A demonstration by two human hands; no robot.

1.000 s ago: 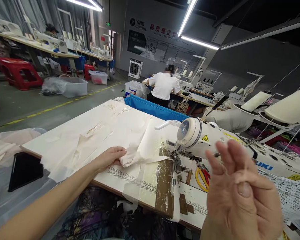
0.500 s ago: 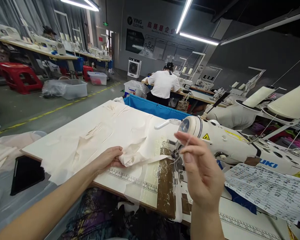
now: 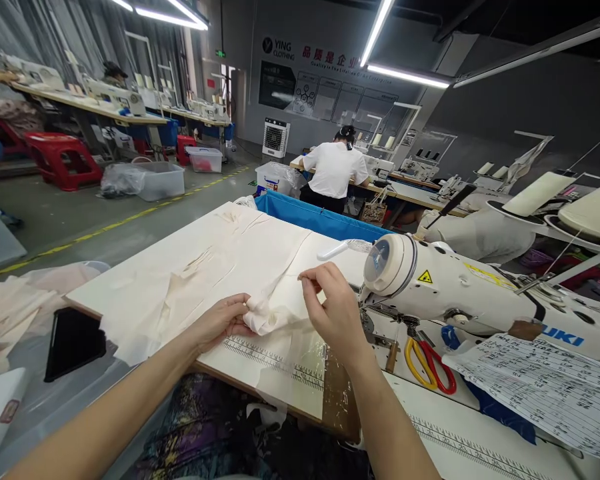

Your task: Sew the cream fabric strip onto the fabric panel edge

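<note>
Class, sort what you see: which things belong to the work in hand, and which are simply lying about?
Likely in use:
cream fabric in the left hand
sewing machine beside the right hand

Seemingly lying about:
black flat device
yellow-and-red-handled tool
written sheet
red stool

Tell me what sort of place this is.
Most likely a garment-sewing workshop: a white JUKI-type sewing machine with large cream thread cones stands beside cream fabric pieces, more machines line long tables behind, and the grey wall reads "YING CLOTHING".
</note>
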